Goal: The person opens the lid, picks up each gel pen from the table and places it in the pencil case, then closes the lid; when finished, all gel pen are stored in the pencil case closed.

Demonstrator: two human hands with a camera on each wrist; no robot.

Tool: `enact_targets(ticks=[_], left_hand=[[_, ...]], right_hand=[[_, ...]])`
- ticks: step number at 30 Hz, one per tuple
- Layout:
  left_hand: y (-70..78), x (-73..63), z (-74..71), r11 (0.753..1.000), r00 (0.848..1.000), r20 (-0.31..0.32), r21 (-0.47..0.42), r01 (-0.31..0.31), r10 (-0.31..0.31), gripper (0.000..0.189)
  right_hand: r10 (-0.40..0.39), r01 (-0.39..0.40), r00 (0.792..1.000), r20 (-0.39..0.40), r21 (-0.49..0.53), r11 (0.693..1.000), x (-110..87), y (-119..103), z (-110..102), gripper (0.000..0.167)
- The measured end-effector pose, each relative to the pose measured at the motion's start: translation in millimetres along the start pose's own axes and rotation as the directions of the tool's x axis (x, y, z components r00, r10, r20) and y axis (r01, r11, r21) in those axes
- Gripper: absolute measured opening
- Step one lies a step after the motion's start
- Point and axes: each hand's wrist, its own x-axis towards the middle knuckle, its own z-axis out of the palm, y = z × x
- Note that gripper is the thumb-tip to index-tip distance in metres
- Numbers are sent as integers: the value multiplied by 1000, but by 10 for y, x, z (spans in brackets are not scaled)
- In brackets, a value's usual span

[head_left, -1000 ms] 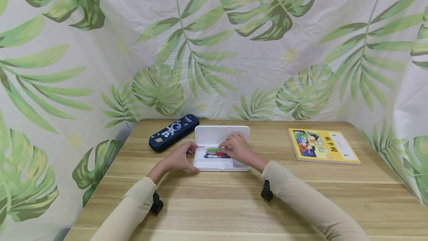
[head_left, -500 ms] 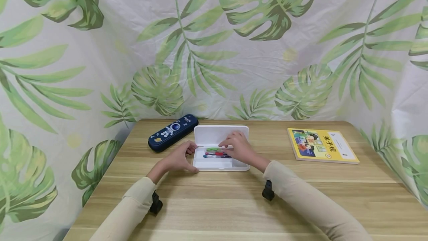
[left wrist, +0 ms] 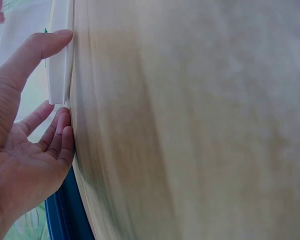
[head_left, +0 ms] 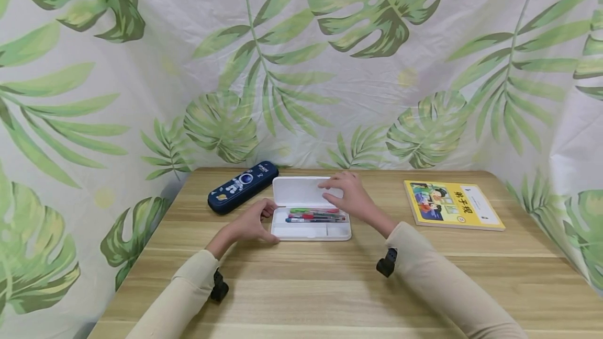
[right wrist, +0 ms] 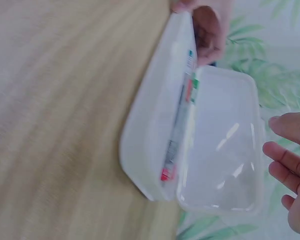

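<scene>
A white pencil case [head_left: 300, 230] lies on the table with its lid [head_left: 297, 191] raised at the back. Several pens [head_left: 314, 217], with green, red and blue parts, lie side by side in its rear compartment. My left hand [head_left: 250, 223] holds the case's left end, thumb [left wrist: 57, 39] at the front edge and fingers curved round toward the back. Over the case's right end, my right hand [head_left: 355, 199] hovers in front of the lid with fingers parted and nothing between them. The right wrist view shows those fingers [right wrist: 290, 162] apart from the lid.
A dark blue pencil case [head_left: 243, 188] with an astronaut print lies at the back left, close to the white one. To the right lies a yellow book [head_left: 454, 205]. A leaf-patterned curtain [head_left: 301, 67] hangs behind the wooden table [head_left: 301, 286].
My right hand has let go of the pens and moved up and right, so their right ends now show. The left hand stays at the case's left end.
</scene>
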Motion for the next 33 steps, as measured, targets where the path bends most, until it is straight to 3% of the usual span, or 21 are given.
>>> enact_targets(ticks=[10,23,33], left_hand=[[-16,-7,-1,1000,1000,-3,-5,3,-3,83],[23,-18,9,1000,1000,-8,-15,-1,1,82],[26,-28,2,1000,1000,-6,-27,-2,2,82]], right_hand=[[52,-52,999,4,21,998,197,132,-68,24],[87,-87,994,63,8,996,408,177,-44,24],[154,-156,978,144,-1,988,468,199,-54,21]])
